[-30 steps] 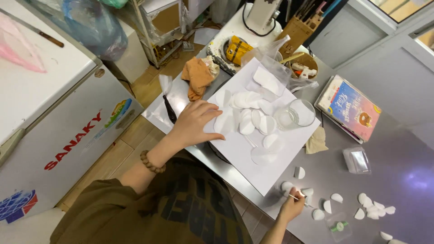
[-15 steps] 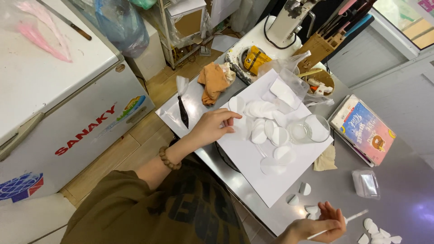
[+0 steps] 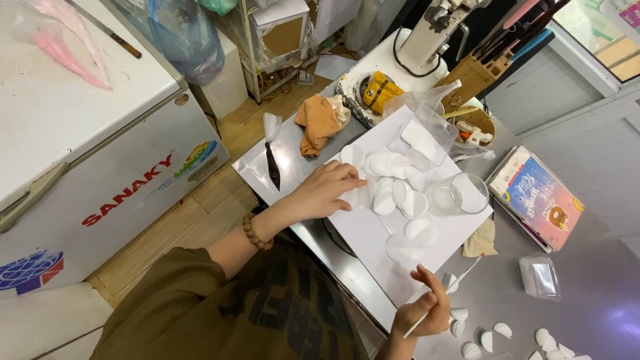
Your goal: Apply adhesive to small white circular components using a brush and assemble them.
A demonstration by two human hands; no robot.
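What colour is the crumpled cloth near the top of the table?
The crumpled cloth is orange-tan, seen in the head view, its only view.

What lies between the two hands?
In the head view, white paper sheet with two white discs lies between left hand and right hand.

Left hand (image 3: 330,190) touches white discs (image 3: 393,193); right hand (image 3: 423,313) holds a thin stick (image 3: 445,295).

Person's wearing an olive-brown t-shirt (image 3: 200,307) with big dark block print across the front, kinda faded looking. Short sleeves, so both forearms are bare. There's a beaded bracelet (image 3: 257,232) of round brown wooden-looking beads on the left wrist. No gloves, rings or watch that I can make out on either of the hands.
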